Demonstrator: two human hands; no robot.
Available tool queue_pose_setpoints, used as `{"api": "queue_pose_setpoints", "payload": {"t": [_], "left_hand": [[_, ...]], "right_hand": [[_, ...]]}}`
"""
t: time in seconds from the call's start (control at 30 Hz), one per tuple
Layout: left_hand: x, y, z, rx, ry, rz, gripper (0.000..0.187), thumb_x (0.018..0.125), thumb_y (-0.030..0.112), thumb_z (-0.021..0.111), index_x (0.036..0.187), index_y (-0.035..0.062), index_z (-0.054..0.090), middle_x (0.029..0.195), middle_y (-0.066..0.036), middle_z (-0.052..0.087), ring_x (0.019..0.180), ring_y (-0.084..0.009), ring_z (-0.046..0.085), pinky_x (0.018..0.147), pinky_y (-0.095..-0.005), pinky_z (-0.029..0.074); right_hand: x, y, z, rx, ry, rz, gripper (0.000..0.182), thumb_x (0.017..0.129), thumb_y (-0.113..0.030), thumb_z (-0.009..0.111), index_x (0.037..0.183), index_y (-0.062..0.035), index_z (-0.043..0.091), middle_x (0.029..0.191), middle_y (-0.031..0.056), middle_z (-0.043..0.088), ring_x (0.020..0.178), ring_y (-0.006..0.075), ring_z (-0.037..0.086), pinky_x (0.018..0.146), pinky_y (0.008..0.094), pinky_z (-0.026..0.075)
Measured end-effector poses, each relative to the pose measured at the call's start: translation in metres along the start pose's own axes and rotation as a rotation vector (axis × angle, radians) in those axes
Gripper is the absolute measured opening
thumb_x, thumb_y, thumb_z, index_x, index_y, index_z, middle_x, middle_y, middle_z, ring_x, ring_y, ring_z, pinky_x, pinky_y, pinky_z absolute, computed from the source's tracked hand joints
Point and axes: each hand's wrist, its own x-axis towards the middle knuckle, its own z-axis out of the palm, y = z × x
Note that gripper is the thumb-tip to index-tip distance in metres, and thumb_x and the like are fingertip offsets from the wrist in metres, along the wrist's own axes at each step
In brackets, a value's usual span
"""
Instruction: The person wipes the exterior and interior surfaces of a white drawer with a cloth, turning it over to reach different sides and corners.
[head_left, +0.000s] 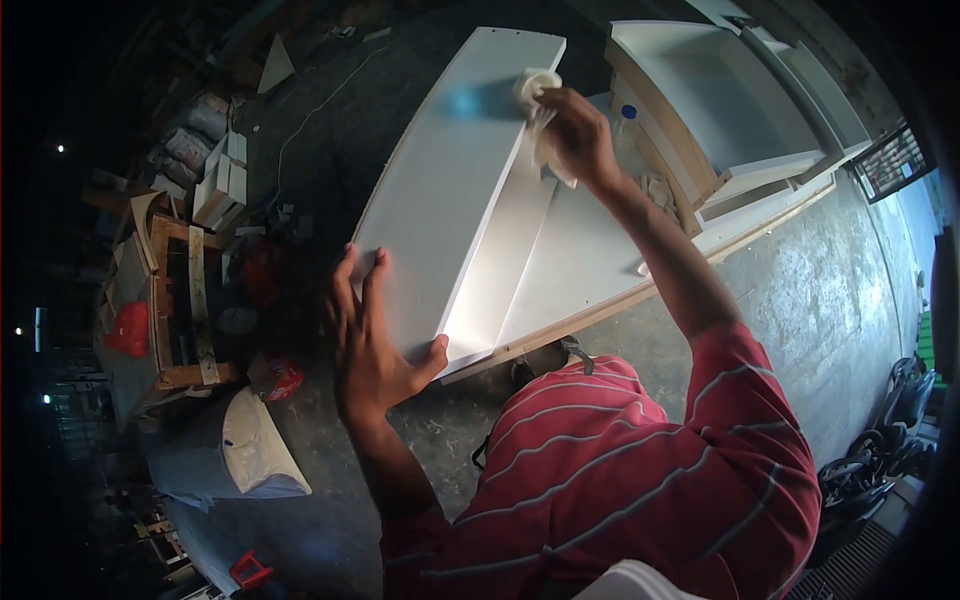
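A long white panel (455,190), part of a piece of white furniture, stretches away in front of me. My left hand (378,345) rests spread at its near end, fingertips over the left edge and thumb by the right edge. Near the far end, my right hand (580,135) is closed around a pale, crumpled cloth (538,88), which touches the panel's surface by its right edge. Below the panel on the right lies a white board (590,240) with a bare wooden edge.
A bottle with a blue cap (628,112) stands beyond my right wrist, next to a white cabinet box (720,90) with wooden sides. On the left are a wooden frame (190,375), a red bag (128,330) and a curved white-topped piece (255,450). Concrete floor (800,300) spreads to the right.
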Motion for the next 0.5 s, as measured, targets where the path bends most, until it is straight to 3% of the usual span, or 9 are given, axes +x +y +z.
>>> {"api": "queue_pose_setpoints", "payload": {"t": [0.07,0.1,0.2,0.33,0.5], "left_hand": [[-0.001,0.002,0.0,-0.003,-0.004,-0.008,0.095,0.064,0.05,0.071,0.141,0.0041,0.041,0.143,-0.028,0.033,0.127,-0.0462,0.04,0.102,-0.0569,0.034],[0.0,0.001,0.0,-0.004,-0.005,-0.012,0.095,0.064,0.051,0.071,0.142,0.0042,0.041,0.143,-0.028,0.033,0.127,-0.0461,0.04,0.102,-0.0569,0.034],[0.0,0.001,0.0,-0.001,-0.001,-0.009,0.095,0.064,0.051,0.071,0.142,0.0047,0.041,0.143,-0.027,0.033,0.127,-0.046,0.04,0.102,-0.0568,0.034],[0.0,0.002,-0.004,-0.019,-0.035,0.013,0.093,0.068,0.047,0.07,0.142,0.0006,0.038,0.142,-0.03,0.031,0.129,-0.0481,0.038,0.104,-0.0556,0.034],[0.003,0.004,-0.007,0.005,-0.049,0.002,0.093,0.067,0.045,0.07,0.142,-0.0005,0.038,0.143,-0.029,0.03,0.129,-0.0476,0.039,0.104,-0.0554,0.035]], "right_hand": [[-0.005,0.001,0.004,-0.04,0.043,0.045,0.037,0.079,0.009,0.065,0.113,-0.005,0.065,0.104,0.0149,0.065,0.091,0.0292,0.067,0.079,0.0346,0.054],[-0.012,-0.003,0.01,-0.023,0.021,-0.12,0.038,0.076,0.009,0.067,0.111,-0.0065,0.066,0.106,0.0148,0.066,0.095,0.0317,0.067,0.08,0.0361,0.055],[-0.022,-0.018,0.008,-0.043,-0.102,-0.272,0.037,0.073,0.007,0.071,0.107,-0.0067,0.068,0.111,0.0141,0.065,0.102,0.0328,0.066,0.085,0.0372,0.056],[0.004,0.01,-0.01,-0.331,-0.02,-0.087,0.035,0.082,-0.001,0.067,0.115,-0.0105,0.065,0.109,0.0101,0.064,0.088,0.0327,0.068,0.069,0.0365,0.058],[0.008,-0.013,-0.019,-0.382,-0.154,-0.253,0.033,0.085,-0.007,0.067,0.117,-0.013,0.065,0.106,0.0086,0.064,0.082,0.032,0.067,0.066,0.0376,0.058]]}}
